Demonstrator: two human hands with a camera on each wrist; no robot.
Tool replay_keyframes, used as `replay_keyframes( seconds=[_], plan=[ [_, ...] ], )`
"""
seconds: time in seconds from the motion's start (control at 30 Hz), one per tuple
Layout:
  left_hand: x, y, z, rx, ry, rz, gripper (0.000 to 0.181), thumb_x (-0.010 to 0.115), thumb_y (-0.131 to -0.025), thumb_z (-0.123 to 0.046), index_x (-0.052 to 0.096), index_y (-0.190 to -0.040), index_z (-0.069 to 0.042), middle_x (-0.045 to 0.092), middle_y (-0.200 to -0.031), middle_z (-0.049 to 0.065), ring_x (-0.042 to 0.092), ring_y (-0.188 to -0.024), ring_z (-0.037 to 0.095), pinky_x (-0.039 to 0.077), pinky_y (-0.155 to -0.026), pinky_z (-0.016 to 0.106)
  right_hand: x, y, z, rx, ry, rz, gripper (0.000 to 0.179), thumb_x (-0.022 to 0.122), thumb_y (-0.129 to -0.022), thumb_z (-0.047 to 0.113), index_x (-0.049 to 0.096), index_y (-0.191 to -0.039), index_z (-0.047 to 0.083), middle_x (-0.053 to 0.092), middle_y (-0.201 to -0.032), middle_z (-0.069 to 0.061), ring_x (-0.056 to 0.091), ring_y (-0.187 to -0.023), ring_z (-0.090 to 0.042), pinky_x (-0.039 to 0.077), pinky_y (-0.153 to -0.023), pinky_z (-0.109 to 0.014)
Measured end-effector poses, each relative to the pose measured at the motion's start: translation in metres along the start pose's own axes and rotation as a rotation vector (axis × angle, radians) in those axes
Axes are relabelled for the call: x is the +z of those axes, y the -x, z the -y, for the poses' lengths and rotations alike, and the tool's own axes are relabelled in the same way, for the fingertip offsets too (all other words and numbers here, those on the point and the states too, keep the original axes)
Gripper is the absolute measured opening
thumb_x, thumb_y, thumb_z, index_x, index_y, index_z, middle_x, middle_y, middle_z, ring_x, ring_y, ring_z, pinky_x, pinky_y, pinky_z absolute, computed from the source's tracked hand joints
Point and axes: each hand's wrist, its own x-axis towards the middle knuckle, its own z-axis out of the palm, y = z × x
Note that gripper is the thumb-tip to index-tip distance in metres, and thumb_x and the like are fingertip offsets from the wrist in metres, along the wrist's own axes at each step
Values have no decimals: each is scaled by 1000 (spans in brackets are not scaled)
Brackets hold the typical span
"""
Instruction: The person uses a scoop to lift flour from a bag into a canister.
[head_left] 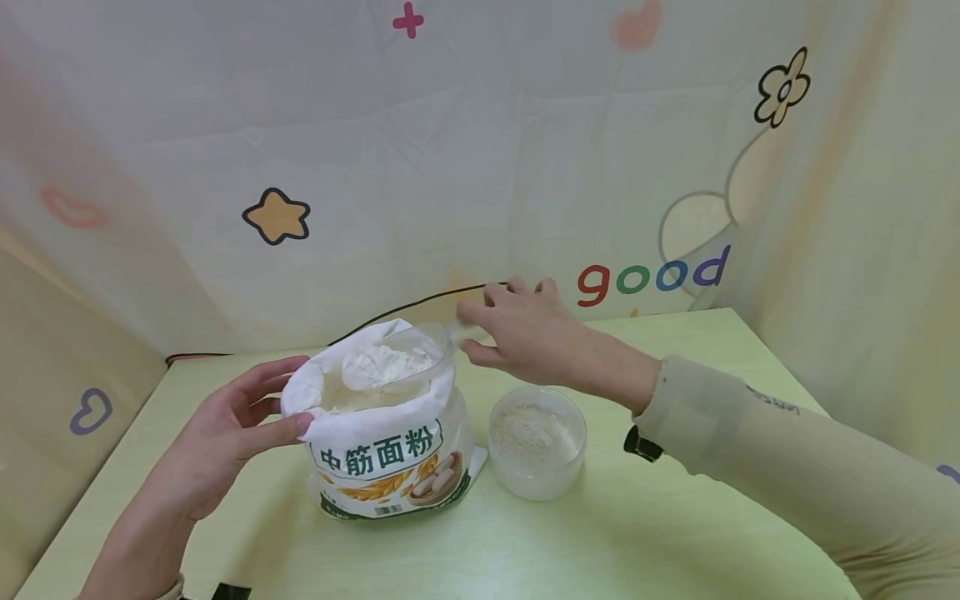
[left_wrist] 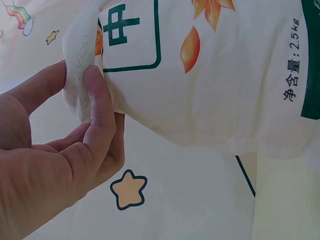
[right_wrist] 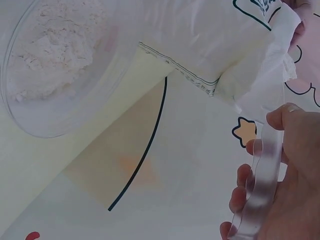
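A white flour bag [head_left: 382, 425] with green print stands on the table, its top rolled down into a cuff. My left hand [head_left: 217, 429] pinches that cuff on the bag's left side, thumb in front and fingers behind, as the left wrist view also shows. In my right hand [head_left: 536, 333] is a clear plastic scoop [head_left: 431, 342], gripped by its handle [right_wrist: 267, 172]. The scoop's bowl is at the bag's mouth and carries a heap of white flour [head_left: 386, 364]. More flour shows inside the bag below it.
Right of the bag stands a clear round bowl [head_left: 536, 485] with flour in it. The pale green table [head_left: 637, 533] ends at the back against a printed curtain [head_left: 450, 167]. Curtains also hang at both sides.
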Motion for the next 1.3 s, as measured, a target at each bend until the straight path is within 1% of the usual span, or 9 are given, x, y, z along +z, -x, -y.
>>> replay_keyframes(
  seconds=[0.3, 0.47, 0.73, 0.93, 1.03, 1.3],
  plan=[
    [0, 0, 0, 4, -5, 3, 58, 73, -94, 0, 50, -148, -6, 55, -136, 10, 66, -102, 22, 58, -85, 32, -3, 6, -8, 11, -37, -23, 35, 55, -104, 42, 61, -134, 24, 60, -116, -8, 54, -109, -33, 43, -87, -58],
    [1, -1, 1, 6, -4, 2, 58, 73, -94, 0, 50, -148, -6, 55, -136, 11, 66, -102, 23, 58, -85, 33, -5, 11, -11, 16, -39, -27, 35, 57, -104, 42, 61, -133, 23, 60, -115, -8, 53, -106, -32, 43, -86, -57],
    [1, 0, 1, 2, -3, 1, 59, 73, -94, 0, 50, -148, -6, 55, -136, 11, 66, -102, 23, 58, -85, 32, -7, 17, -15, 33, -32, -39, 40, 58, -103, 43, 62, -136, 21, 61, -117, -9, 53, -109, -33, 43, -87, -57],
    [1, 0, 2, 8, 1, 5, 59, 72, -94, 0, 49, -148, -6, 55, -136, 10, 66, -102, 22, 58, -86, 32, -9, 25, -22, 27, -33, -56, 38, 59, -103, 43, 62, -135, 21, 61, -115, -9, 54, -108, -34, 44, -86, -56],
    [0, 0, 2, 6, 2, 6, 59, 72, -95, 0, 49, -149, -6, 55, -136, 10, 66, -102, 22, 57, -85, 31, -9, 28, -25, 24, -37, -58, 38, 58, -103, 43, 62, -134, 21, 60, -113, -8, 54, -107, -32, 44, -84, -57],
    [0, 0, 4, -2, 0, 0, 60, 72, -94, 0, 49, -149, -6, 55, -136, 9, 67, -103, 22, 57, -85, 31, -8, 34, -34, 31, -49, -68, 36, 57, -103, 43, 62, -132, 21, 59, -109, -7, 52, -99, -30, 40, -80, -52]
  ],
)
